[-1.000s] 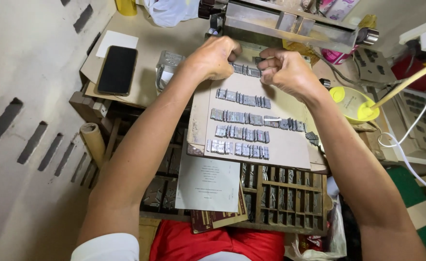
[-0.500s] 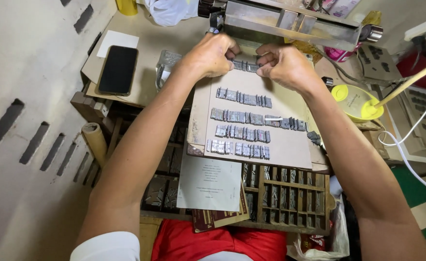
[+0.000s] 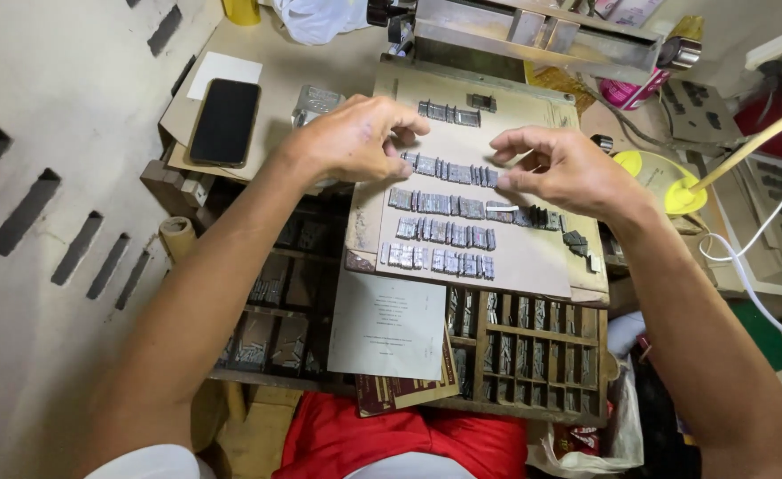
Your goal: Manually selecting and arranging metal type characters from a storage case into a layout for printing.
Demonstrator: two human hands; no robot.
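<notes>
Two hands over one board, so here's the layout from your lap outward. Closest to you is red fabric [image 3: 391, 439], and just above it a printed sheet of paper [image 3: 389, 325] lies over a compartmented wooden type case [image 3: 520, 350], with a dark red booklet [image 3: 400, 392] sticking out from under the sheet.

Resting on top of the case is the tan board [image 3: 515, 266], and that's where the metal type blocks [image 3: 435, 259] sit — several short rows of small grey pieces, each row running left to right across the board. A thin pale strip [image 3: 501, 209] lies in the middle of the third row up.

Your left hand [image 3: 351, 137] hovers at the left end of the upper rows, fingers curled and bunched, thumb and fingertips close together right by the row end; I can't tell if a piece is actually pinched there. Your right hand [image 3: 568, 168] is at the right end of the same row, thumb and index finger brought close together just above the blocks, other fingers loosely curled. Again, whether it grips anything is too small to see.

Further out, a black phone [image 3: 225, 121] lies on the desk left of the board, and a metal machine part [image 3: 533, 31] runs along the far edge — a yellow lamp base [image 3: 661, 182] sits off to the right.
</notes>
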